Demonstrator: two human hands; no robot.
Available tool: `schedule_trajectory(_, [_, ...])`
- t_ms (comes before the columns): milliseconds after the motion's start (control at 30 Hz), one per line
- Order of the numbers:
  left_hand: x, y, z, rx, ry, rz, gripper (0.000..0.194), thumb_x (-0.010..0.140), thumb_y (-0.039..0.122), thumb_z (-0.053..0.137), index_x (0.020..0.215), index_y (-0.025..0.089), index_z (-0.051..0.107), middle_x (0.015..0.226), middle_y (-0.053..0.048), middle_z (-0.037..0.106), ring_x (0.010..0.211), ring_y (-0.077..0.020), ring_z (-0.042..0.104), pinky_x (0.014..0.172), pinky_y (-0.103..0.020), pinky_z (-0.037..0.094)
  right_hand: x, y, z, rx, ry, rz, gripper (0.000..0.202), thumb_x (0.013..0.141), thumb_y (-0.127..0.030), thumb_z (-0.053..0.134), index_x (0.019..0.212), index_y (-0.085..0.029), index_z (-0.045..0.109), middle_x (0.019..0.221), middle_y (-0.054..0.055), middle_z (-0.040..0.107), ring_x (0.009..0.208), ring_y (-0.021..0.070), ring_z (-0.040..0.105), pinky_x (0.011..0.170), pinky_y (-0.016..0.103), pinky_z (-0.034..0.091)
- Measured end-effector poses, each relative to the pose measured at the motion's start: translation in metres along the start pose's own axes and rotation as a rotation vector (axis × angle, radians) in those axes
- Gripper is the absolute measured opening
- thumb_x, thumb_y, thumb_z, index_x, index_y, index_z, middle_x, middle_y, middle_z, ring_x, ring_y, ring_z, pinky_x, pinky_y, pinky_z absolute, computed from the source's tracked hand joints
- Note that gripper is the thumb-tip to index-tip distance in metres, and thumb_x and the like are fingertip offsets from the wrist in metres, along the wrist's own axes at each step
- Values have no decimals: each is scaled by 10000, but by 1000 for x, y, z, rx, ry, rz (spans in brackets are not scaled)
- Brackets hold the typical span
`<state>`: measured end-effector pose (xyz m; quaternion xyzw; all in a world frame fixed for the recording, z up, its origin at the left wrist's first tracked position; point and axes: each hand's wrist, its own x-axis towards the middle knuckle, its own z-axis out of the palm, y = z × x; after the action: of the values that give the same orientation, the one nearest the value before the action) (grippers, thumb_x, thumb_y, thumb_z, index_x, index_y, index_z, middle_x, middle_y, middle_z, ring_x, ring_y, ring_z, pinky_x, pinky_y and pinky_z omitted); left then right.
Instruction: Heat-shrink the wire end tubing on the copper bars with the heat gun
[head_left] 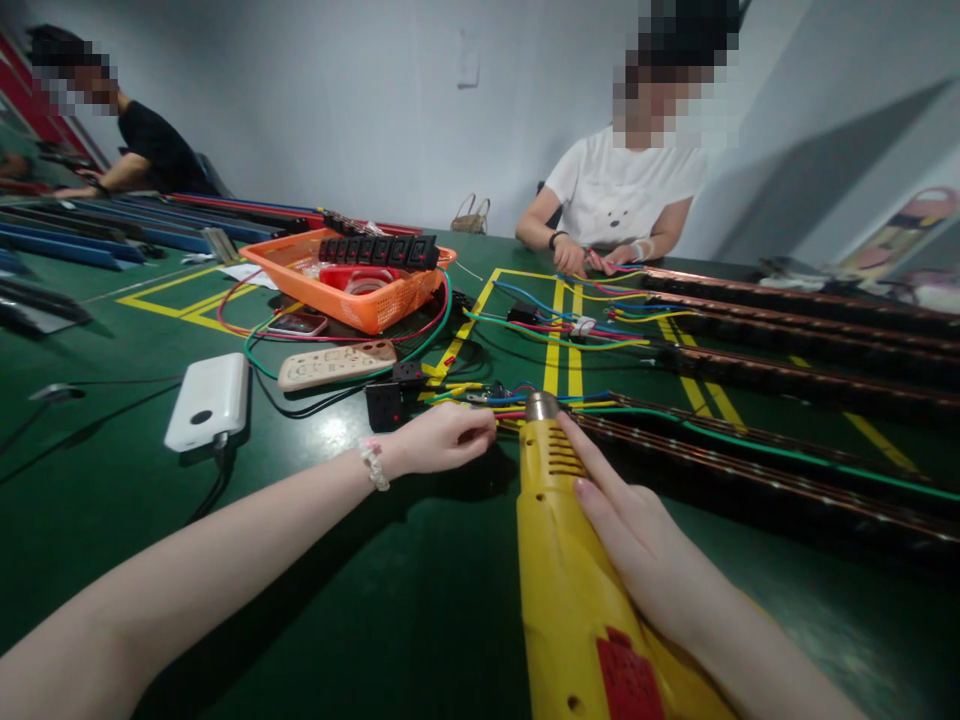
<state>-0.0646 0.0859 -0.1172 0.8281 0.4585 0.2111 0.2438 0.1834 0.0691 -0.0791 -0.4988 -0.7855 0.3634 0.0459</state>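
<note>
My right hand (637,540) lies along the side of a yellow heat gun (555,530), gripping its body. The gun's metal nozzle (541,405) points away from me at a bundle of coloured wires (517,408). Closed at the near end of that bundle, my left hand (442,437) pinches the wires; its fingertips are partly hidden. Just beyond it sits a black socket block (385,405) with wires attached. From the bundle, a green wire (720,440) runs right along a long dark strip with copper bars (787,480).
An orange basket (337,290) holds black sockets (379,250). Nearby are a beige remote-like object (337,365), a phone (298,322) and a white power bank (208,400) with a cable. More copper-bar strips (810,365) lie at right. A co-worker (615,205) handles wires opposite; another person (161,150) is far left.
</note>
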Motion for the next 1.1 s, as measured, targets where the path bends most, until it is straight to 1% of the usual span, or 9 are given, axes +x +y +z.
schedule_trajectory(100, [-2, -5, -2, 92, 39, 23, 170, 827, 217, 426, 749, 108, 531, 672, -1, 539, 586, -27, 428, 572, -145, 303, 0, -1, 0, -7, 3, 5, 755, 861, -638, 62, 1486, -214, 69, 918, 42, 555, 826, 12, 545, 911, 152, 425])
schedule_trajectory(267, [-1, -9, -1, 87, 338, -148, 220, 860, 266, 407, 771, 109, 534, 659, 0, 527, 572, -33, 422, 572, -157, 308, 2, -2, -1, -24, -22, 18, 741, 850, -660, 32, 1480, -268, 40, 933, 29, 553, 807, 16, 544, 923, 185, 429])
schedule_trajectory(333, [1, -11, -2, 37, 426, -215, 204, 864, 273, 406, 842, 114, 532, 732, -8, 547, 611, -43, 453, 583, -160, 331, 2, -2, -1, -27, -29, 24, 738, 848, -662, 20, 1478, -277, 30, 957, 27, 551, 820, 18, 546, 941, 197, 425])
schedule_trajectory(400, [3, -14, -2, 21, 465, -252, 186, 854, 260, 420, 923, 124, 526, 866, -27, 562, 697, -57, 494, 618, -164, 362, 2, -2, -2, -31, -29, 26, 735, 848, -660, 18, 1478, -281, 26, 989, 27, 547, 838, 20, 547, 967, 209, 415])
schedule_trajectory(467, [5, -15, -2, 57, 444, -270, 194, 859, 260, 410, 932, 133, 537, 954, -38, 553, 782, -74, 512, 671, -180, 379, 1, -2, -2, -34, -29, 27, 732, 850, -655, 22, 1478, -278, 27, 1011, 27, 542, 860, 21, 547, 993, 216, 403])
schedule_trajectory(633, [5, -13, 0, 145, 252, -254, 308, 907, 355, 343, 838, 128, 541, 831, -30, 556, 754, -86, 491, 688, -207, 360, -4, -5, 3, -37, -38, 24, 751, 858, -639, 20, 1485, -227, 43, 977, 42, 547, 854, 19, 544, 1001, 212, 399])
schedule_trajectory(733, [6, -11, 2, 142, 264, -229, 299, 905, 363, 360, 837, 121, 523, 821, -31, 549, 735, -80, 478, 677, -202, 355, -7, -7, 6, -34, -71, -17, 773, 864, -629, 27, 1488, -174, 58, 926, 55, 550, 814, 13, 536, 976, 194, 411])
schedule_trajectory(867, [6, -10, 3, 159, 314, -225, 281, 914, 361, 355, 862, 128, 504, 855, -27, 539, 757, -79, 483, 697, -202, 363, -8, -8, 9, -30, -80, -39, 765, 871, -618, 49, 1488, -167, 82, 874, 53, 547, 825, 11, 537, 957, 169, 417])
schedule_trajectory(1100, [4, -5, 0, 190, 332, -182, 314, 936, 379, 303, 901, 132, 495, 947, -41, 514, 846, -83, 492, 764, -200, 378, -9, -6, 10, -15, -62, -47, 760, 877, -610, 76, 1488, -159, 82, 938, 57, 545, 920, 16, 536, 940, 143, 414])
